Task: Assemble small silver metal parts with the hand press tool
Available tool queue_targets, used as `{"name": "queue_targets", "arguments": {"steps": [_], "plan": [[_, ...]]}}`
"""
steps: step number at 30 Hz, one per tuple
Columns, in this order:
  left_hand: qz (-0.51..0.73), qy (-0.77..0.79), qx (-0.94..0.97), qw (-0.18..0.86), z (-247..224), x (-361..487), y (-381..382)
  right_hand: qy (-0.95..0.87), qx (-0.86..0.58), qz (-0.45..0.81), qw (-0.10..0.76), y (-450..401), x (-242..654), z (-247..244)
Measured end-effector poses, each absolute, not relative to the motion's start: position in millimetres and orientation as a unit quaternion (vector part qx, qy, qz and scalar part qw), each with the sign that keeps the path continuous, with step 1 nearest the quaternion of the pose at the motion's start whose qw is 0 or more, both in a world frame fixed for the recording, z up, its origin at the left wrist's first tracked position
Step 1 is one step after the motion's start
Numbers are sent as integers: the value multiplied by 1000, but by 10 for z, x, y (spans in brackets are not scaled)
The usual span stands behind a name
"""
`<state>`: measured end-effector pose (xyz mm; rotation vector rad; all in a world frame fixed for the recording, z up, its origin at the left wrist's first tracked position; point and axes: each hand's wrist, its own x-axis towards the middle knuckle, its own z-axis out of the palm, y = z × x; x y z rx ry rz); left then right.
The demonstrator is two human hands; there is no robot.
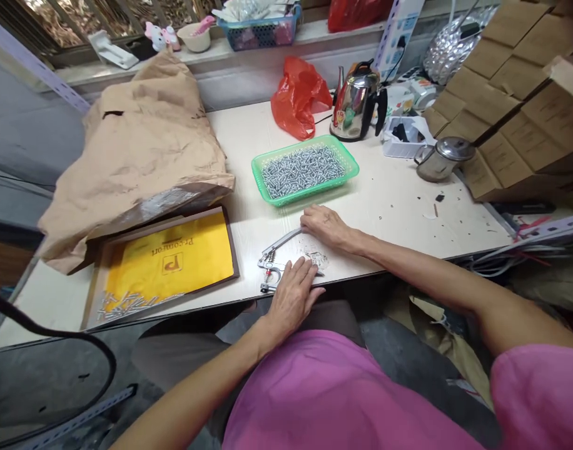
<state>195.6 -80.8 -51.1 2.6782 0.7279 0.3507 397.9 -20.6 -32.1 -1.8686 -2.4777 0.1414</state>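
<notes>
Metal hand pliers point(283, 241) with a spring between the handles lie on the white table near its front edge, their jaws toward the left. My left hand point(293, 294) rests palm down over the lower handle, its fingers stretched out and the thumb apart. At the end of the upper handle is my right hand point(326, 226), with its fingers curled around the tip. Beyond the hands sits a green plastic basket point(352, 170) filled with small metal pieces point(303, 170). To the left, a shallow box with a yellow lining point(197, 250) holds several silvery rods point(127, 304).
A large brown paper bag point(141, 137) stands behind the box. Further back are a red plastic bag point(298, 97), a steel kettle point(356, 103) and a white tray point(405, 147). A metal pot point(439, 164) and stacked cardboard boxes point(516, 106) stand at the right.
</notes>
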Motion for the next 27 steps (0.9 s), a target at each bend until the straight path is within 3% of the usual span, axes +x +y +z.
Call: {"name": "queue_targets", "arguments": {"steps": [4,10,13,16,19,22,25,27], "plan": [[133,251,938,196,-516,1952,-804,-798,-603,24,1,-184,3716,-198],[147,210,944,209,-458,1757,-1016,-942,-320,103,22,-389,3073,-43],[180,191,950,169,-369,1397,-1060,-949,-294,105,40,-433,2934,-203],[196,311,927,72,-231,787,-860,-938,-284,156,126,-398,2907,-334],[168,519,837,-41,-71,43,-456,-889,-307,184,286,-337,2982,-181],[74,618,780,-66,42,-572,-51,-804,-405,94,425,-206,3206,221],[-27,619,785,-15,87,-893,190,-728,-522,-31,444,53,3558,540],[-50,608,792,12,93,-960,269,-724,-562,-70,394,244,3788,587]]}}
